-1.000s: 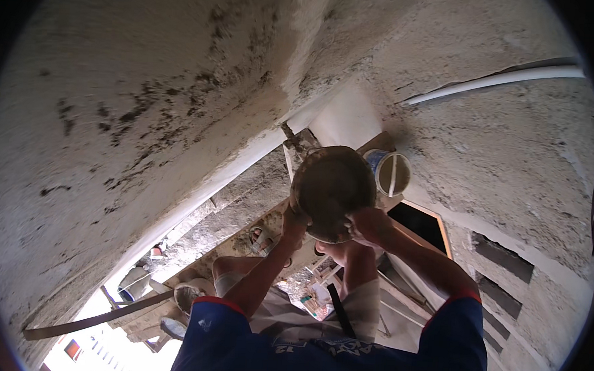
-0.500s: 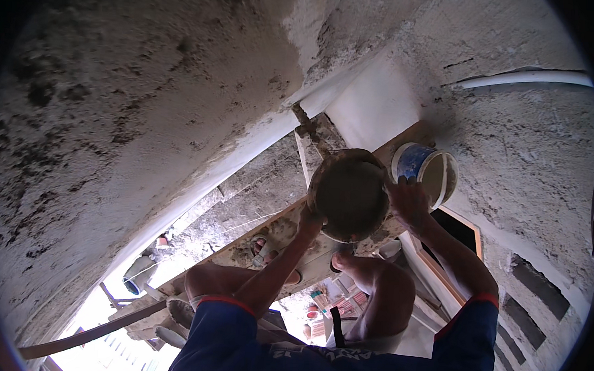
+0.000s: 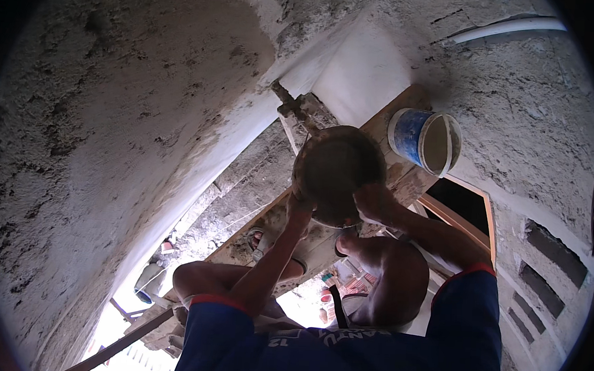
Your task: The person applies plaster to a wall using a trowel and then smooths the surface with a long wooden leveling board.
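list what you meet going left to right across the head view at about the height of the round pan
rough plastered wall → left hand on the pan's rim → round mortar pan → right hand on its other side → blue bucket on the wooden plank → grey wall

No packages, labels, signs or screens visible (only bare plaster, planks, bucket).

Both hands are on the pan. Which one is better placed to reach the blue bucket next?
Right, probably. The right hand grips the pan on the side nearest the blue bucket, which sits on the plank just beyond. The left hand holds the opposite rim and would have to cross the pan.
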Available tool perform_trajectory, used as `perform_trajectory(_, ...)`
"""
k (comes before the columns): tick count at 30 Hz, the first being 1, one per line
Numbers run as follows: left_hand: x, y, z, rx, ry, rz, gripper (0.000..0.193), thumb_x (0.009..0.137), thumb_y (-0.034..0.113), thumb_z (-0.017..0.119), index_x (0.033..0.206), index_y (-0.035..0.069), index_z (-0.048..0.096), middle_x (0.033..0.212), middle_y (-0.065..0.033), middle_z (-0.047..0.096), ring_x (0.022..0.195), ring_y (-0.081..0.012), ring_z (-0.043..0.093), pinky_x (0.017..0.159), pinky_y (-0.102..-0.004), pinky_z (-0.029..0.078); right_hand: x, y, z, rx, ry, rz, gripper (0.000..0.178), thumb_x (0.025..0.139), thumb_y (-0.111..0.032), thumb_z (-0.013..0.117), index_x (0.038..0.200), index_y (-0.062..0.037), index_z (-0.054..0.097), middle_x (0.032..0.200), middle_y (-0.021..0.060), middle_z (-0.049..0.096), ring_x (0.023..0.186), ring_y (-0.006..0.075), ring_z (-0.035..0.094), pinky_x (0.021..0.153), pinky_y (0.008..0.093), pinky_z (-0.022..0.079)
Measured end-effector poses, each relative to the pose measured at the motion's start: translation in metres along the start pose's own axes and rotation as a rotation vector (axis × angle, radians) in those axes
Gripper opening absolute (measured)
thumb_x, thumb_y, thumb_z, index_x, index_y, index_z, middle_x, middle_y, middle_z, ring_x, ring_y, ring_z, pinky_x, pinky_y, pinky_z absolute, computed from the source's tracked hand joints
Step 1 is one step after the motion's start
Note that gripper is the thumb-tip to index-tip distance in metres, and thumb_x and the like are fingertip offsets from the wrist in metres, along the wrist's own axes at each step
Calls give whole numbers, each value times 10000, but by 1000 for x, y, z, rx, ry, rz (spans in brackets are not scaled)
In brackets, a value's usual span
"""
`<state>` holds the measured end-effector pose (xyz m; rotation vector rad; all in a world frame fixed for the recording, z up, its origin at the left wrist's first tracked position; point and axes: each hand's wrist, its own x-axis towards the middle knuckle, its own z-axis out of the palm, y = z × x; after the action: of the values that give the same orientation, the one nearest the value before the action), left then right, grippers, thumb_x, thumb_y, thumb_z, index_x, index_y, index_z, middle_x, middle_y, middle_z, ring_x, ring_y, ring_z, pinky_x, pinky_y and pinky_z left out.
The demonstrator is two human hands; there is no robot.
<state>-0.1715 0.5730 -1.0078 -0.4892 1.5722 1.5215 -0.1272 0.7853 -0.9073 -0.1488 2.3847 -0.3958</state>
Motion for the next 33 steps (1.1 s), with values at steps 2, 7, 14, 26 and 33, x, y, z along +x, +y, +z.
perform_trajectory(2,-3,6,3,62,35,-17,524,637,30,579,1156,-23,530,994,-85,608,893,-175,585,780,-323,479,-2,-3,2,46,-24,19,150,759,-200,595,772,-67,662,696,139,641,684,303,663,600,424,538)
perform_trajectory(7,-6,18,2,102,38,40,561,626,35,581,1180,-21,515,1018,-96,606,909,-181,581,790,-321,471,-28,8,-67,75,105,146,193,784,-214,591,916,-87,654,695,135,642,668,291,665,596,436,527)
perform_trajectory(14,5,10,0,240,-9,32,595,630,81,629,1202,-16,497,997,-126,615,936,-186,582,803,-324,467,-1,20,-19,-280,455,155,162,806,-166,542,918,-75,614,683,134,629,572,298,621,548,449,491)
perform_trajectory(26,-4,-19,-13,-36,-24,83,470,742,30,556,1206,46,486,1013,-67,602,851,-170,602,694,-310,504,-56,17,-52,-429,236,130,289,802,-235,576,1071,-130,593,828,117,565,811,278,579,623,409,483)
perform_trajectory(33,-24,-11,-22,-67,-51,71,459,744,74,621,1182,2,508,1063,-76,596,926,-155,580,746,-280,487,-41,40,-9,-504,425,92,220,772,-173,569,967,-81,613,757,89,535,660,233,567,525,337,475)
